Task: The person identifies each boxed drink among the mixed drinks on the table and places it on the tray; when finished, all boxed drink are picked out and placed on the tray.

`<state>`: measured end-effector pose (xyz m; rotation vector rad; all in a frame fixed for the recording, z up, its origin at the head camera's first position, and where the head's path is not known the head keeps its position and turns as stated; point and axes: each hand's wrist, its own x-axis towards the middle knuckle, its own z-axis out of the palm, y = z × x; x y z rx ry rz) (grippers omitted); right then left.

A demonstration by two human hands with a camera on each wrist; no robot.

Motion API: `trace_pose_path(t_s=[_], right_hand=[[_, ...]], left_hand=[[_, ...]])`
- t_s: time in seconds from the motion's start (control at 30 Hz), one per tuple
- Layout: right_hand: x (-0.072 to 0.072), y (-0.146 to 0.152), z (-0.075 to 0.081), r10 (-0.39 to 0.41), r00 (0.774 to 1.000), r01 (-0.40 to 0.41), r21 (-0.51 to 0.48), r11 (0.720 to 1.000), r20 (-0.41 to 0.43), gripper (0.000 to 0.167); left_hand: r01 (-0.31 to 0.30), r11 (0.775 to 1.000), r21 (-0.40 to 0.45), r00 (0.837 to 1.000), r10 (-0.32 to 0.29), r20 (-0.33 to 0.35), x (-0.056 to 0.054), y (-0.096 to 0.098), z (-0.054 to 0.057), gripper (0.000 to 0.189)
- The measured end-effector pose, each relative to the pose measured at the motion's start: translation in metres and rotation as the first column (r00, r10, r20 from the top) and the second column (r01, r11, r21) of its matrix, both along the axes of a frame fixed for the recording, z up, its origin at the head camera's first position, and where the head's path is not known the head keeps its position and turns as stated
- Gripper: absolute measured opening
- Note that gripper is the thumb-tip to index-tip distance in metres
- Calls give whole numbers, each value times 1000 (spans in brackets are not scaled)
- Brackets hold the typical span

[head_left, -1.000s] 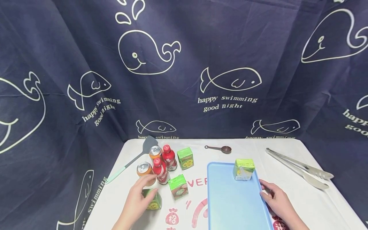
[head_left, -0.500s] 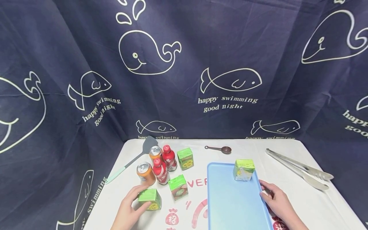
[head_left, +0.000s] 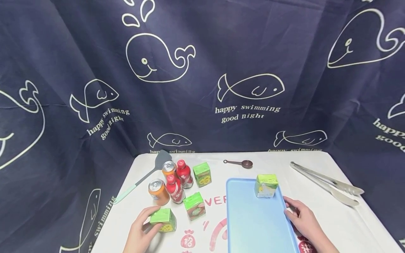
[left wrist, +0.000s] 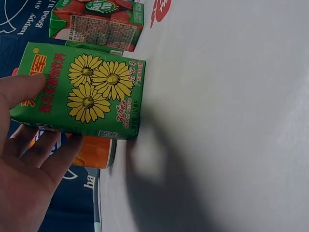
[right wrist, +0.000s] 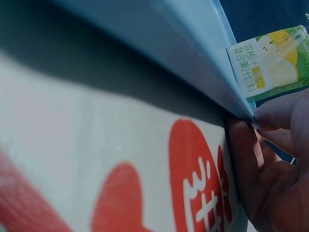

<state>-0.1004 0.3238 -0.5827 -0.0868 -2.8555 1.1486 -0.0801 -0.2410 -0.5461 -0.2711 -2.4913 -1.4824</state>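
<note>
My left hand [head_left: 141, 228] grips a green drink carton with yellow flowers [left wrist: 91, 89], its thumb across the printed front and the other fingers along another side. In the head view this drink carton [head_left: 164, 220] stands upright at the table's front left. My right hand [head_left: 302, 218] holds the right rim of a light blue tray [head_left: 253, 225]. In the right wrist view the thumb lies over the tray's rim [right wrist: 241, 104] and a finger is beneath it. A yellow-green juice carton [head_left: 266, 186] stands on the tray near its far right corner.
Beyond my left hand stand two orange cans [head_left: 159, 191], two red-capped bottles [head_left: 175, 189], a green-topped carton with a red front [head_left: 194, 206] and another green carton [head_left: 201, 174]. A spatula [head_left: 148, 172] lies far left, a brown measuring spoon [head_left: 243, 163] at the back, metal tongs [head_left: 329, 184] right.
My left hand has come down and back from above the can to the flowered drink carton and closed on it. The right hand stays at the tray rim. The head view has shifted slightly.
</note>
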Motion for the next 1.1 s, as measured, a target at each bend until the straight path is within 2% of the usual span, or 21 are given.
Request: trace_pose_path(t_s=[0.13,0.37,0.57,0.9,1.1], right_hand=[[-2,2,2,5,1000,-5,4,1000,2,54],[-6,6,7,3,999,-3,3,1000,32,55],[-3,-1,6,-7,998,8,-18,1000,60,55],[-1,-3,5,-3,999,4,-19,1000,52,55],[-1,0,4,7,999,-6,-15,1000,46,55]], left_hand=[[-4,1000,21,999,3,41,-1,2,2,53],[11,998,61,1000,-13,24,-4,4,-1,52],[25,996,84,999,-27,19,-4,-4,-5,53],[34,994,108,999,-36,22,-2,-6,0,51],[5,994,111,998,-13,68,0,-3,4,50]])
